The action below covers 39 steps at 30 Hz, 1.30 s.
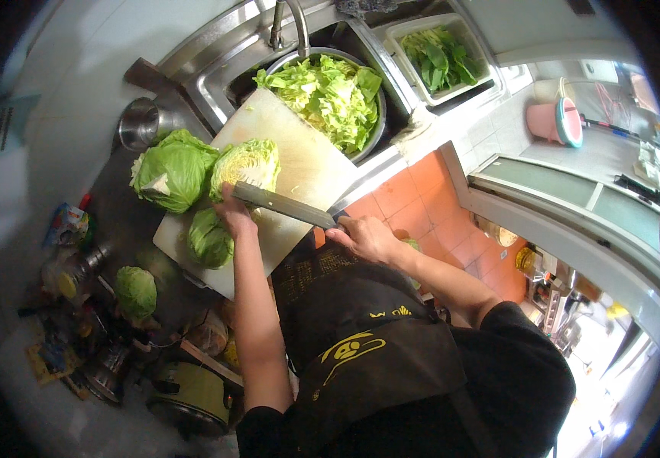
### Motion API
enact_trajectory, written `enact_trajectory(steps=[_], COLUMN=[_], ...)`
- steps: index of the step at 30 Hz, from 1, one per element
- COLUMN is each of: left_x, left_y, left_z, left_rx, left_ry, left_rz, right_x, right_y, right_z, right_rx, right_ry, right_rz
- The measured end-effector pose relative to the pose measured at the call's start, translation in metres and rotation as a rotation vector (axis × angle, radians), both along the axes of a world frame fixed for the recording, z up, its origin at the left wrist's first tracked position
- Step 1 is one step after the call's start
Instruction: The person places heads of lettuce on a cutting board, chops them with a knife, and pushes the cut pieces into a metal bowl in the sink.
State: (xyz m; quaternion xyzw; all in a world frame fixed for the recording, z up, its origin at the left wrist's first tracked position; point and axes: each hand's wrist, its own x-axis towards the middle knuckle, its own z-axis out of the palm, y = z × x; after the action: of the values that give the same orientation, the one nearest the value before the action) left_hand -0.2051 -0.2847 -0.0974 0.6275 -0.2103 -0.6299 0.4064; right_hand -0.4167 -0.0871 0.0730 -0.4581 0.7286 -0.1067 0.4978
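My right hand (367, 237) grips the dark handle of a kitchen knife (284, 206). The blade points left across a white cutting board (318, 163), its tip close to my left hand (235, 214). With that hand I hold the near edge of a halved cabbage (247, 163), its pale cut face turned up; the fingers are partly hidden. A whole-looking green cabbage (178, 169) rests beside it at the board's left edge. Another cabbage piece (209, 239) lies on the board, partly behind my left wrist.
Beyond the board, a metal bowl (384, 114) of cut cabbage leaves (330, 97) sits in the sink under the faucet (301, 28). Leafy greens fill a plastic tub (393, 46) to the right. A metal cup (138, 123), a small cabbage (136, 291) and a rice cooker (192, 389) are at left.
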Motion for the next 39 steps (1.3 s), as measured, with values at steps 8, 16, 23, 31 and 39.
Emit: enact_trajectory(steps=[8, 16, 23, 31, 39], left_x=[-0.028, -0.019, 0.025, -0.042, -0.126], left_y=[0.014, 0.01, -0.022, -0.025, 0.057], left_z=[0.029, 0.026, 0.053, 0.147, 0.122], left_rx=[0.117, 0.105, -0.131, 0.041, -0.524], left_ry=[-0.337, -0.317, -0.839, -1.362, -1.751], left_rz=[-0.097, -0.042, -0.447, -1.411, -1.829], right_x=[0.003, 0.002, -0.019, -0.045, -0.053], right_y=[-0.018, -0.027, -0.007, -0.009, -0.005], right_z=[-0.025, -0.048, -0.031, -0.031, -0.025], right_rx=[-0.041, -0.066, -0.092, 0.09, 0.108], right_ry=[0.02, -0.07, -0.132, -0.167, -0.124], right_rz=[-0.053, -0.089, -0.099, -0.186, -0.46])
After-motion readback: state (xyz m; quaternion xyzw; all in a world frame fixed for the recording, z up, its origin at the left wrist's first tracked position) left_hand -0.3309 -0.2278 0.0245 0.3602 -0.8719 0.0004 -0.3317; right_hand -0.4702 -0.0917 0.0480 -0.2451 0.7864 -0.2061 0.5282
